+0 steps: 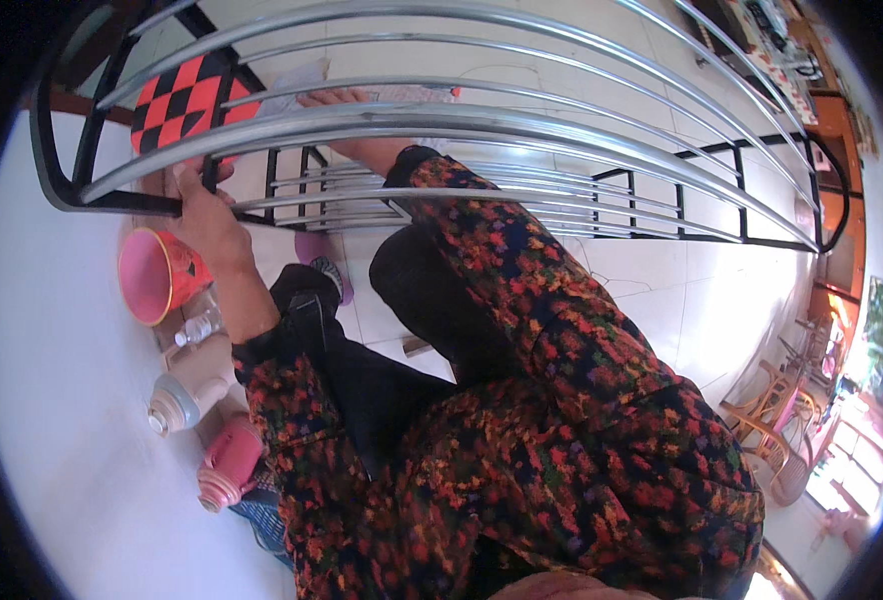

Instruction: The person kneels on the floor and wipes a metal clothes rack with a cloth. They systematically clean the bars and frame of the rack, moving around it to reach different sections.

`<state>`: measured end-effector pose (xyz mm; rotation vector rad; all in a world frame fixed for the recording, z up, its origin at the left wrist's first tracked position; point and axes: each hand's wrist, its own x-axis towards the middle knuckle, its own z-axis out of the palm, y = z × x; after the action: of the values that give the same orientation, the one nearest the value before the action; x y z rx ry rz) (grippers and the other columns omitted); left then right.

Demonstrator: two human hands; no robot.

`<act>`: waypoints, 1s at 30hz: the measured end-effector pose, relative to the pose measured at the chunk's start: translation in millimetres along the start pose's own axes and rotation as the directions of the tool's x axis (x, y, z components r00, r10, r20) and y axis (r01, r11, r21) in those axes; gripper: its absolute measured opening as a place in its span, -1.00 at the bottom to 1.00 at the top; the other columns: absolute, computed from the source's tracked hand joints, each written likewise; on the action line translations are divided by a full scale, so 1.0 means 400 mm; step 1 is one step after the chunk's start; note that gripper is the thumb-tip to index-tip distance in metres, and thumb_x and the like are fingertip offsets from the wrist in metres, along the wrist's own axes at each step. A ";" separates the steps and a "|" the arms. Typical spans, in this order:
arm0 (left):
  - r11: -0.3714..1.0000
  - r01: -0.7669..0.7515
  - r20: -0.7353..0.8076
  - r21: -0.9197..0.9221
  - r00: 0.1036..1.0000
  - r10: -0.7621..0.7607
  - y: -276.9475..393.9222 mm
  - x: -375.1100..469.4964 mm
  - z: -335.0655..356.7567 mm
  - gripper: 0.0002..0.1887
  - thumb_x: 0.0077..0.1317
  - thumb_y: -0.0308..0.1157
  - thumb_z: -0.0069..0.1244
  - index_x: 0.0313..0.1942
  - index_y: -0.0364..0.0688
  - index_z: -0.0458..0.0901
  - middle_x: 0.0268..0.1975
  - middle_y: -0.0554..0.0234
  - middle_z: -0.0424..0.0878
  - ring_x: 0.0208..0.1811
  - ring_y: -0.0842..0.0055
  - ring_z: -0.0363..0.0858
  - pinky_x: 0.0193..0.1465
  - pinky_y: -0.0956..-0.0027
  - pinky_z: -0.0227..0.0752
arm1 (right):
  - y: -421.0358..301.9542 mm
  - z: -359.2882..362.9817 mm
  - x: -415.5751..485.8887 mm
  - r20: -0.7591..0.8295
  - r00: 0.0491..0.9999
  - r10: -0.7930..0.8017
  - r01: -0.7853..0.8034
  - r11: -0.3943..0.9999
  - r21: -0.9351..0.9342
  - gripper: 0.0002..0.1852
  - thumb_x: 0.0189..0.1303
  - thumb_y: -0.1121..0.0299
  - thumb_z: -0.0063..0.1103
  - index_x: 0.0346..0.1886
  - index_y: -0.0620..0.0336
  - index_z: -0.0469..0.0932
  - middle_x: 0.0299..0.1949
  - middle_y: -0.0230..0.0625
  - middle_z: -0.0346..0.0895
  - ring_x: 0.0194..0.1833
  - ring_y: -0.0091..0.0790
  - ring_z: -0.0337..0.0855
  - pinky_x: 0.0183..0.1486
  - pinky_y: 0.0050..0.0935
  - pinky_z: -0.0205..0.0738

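Note:
A rack of silver metal tubes with black end frames [441,124] stands in front of me, spanning the upper half of the head view. My left hand [213,217] is at the rack's black end frame, its fingers around an upright bar. My right hand [348,127] reaches between the tubes, its fingers behind them near a crumpled pale cloth or bag [291,86]; whether it holds anything is hard to tell. Beside my left hand, behind the tubes, is a red and black checkered item [179,105].
Along the white wall at the left are a red bin with a pink inside [145,277], a clear plastic bottle [200,328], a pale vacuum flask [179,405] and a pink vacuum flask [228,465]. A rattan chair [771,420] stands at the far right.

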<state>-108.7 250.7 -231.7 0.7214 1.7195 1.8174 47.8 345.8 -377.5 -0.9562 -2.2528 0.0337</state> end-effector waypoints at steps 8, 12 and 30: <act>0.988 0.042 -0.028 0.150 0.999 -0.038 -0.026 0.003 -0.014 -0.62 0.39 -0.17 -0.14 -0.28 -0.33 0.66 -0.54 0.19 0.63 -0.65 0.64 0.37 -0.57 0.49 0.17 | 0.321 -0.307 -0.342 0.264 0.943 0.202 -0.199 0.979 -0.041 -0.47 0.18 0.40 0.12 0.27 0.15 0.35 0.17 0.00 0.43 0.17 0.03 0.44 0.28 -0.16 0.29; 0.992 0.046 -0.130 0.118 0.991 -0.030 -0.040 0.018 -0.009 -0.60 0.35 -0.16 -0.09 -0.29 -0.37 0.70 -0.50 0.21 0.65 -0.60 0.57 0.44 -0.53 0.42 0.24 | 0.547 -0.614 -0.624 0.165 0.815 0.556 -0.483 0.809 -0.335 -0.66 0.22 0.25 0.10 0.00 0.21 0.56 -0.08 0.08 0.58 0.00 0.09 0.56 0.08 -0.09 0.40; 0.997 -0.066 -0.019 0.051 0.998 0.067 -0.042 0.027 -0.013 -0.71 0.32 -0.21 0.07 -0.29 -0.33 0.62 -0.48 0.27 0.62 -0.57 0.64 0.52 -0.58 0.50 0.28 | 0.082 -0.555 -0.636 0.327 0.871 0.367 -0.270 0.913 -0.305 -0.21 -0.05 0.29 0.36 0.35 -0.04 0.27 0.37 -0.24 0.19 0.37 -0.09 0.16 0.35 -0.01 0.00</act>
<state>-119.6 255.4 -248.3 0.7924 1.7793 1.8378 327.9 155.2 -363.2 -1.5749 -2.4552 0.0910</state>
